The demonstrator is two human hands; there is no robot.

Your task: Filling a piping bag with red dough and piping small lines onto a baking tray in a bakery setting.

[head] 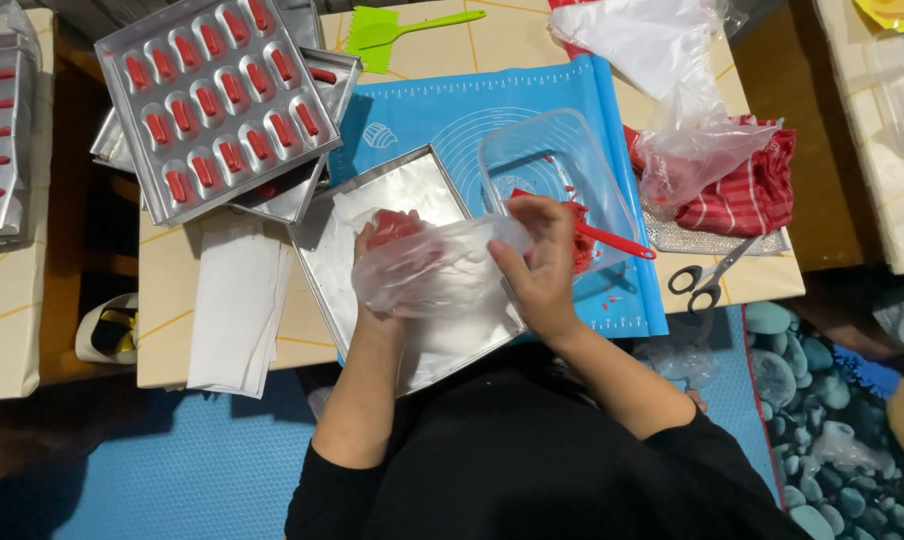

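With both my left hand (377,262) and right hand (542,262) fingers clamped on the batter-filled piping bag (427,268) above the square pan (392,200), one mould tray (217,95) sits filled, this pan yet unpiped.

Crinkly clear plastic bag (442,268) at centre; dull shiny metal tray (324,252) beneath; smooth matt blue mat (442,110); striped red cloth (747,195) at right.

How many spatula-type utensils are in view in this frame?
2. A green spatula lies at the table's far edge above the blue mat. A red spatula rests in the clear plastic container, handle poking out right. Others may be hidden.
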